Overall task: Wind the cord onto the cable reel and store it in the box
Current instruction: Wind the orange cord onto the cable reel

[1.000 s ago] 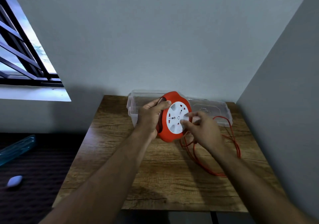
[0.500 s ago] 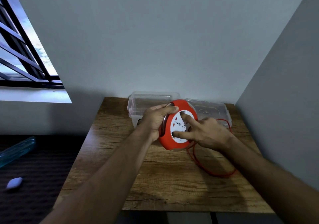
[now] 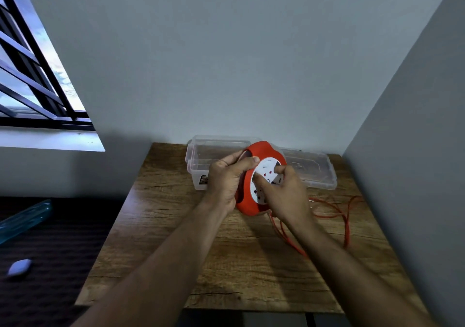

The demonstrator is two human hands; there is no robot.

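The cable reel (image 3: 254,175) is a red round housing with a white socket face, held upright above the wooden table (image 3: 176,251). My left hand (image 3: 226,178) grips its left rim, thumb on the front edge. My right hand (image 3: 284,193) presses its fingers onto the white face, covering the lower right of it. The loose orange cord (image 3: 346,216) trails from under the reel in loops over the table's right side. Behind the reel stands the clear plastic box (image 3: 198,160), open, with its clear lid (image 3: 319,173) lying to its right.
Walls close the table in at the back and right. A window with black bars (image 3: 32,75) is on the left. On the dark surface left of the table lie a blue transparent object (image 3: 22,221) and a small pale oval object (image 3: 18,267).
My right hand has turned around the white face, from its lower middle to its right side. The cord loops on the table have shifted. The left hand keeps its hold on the rim.
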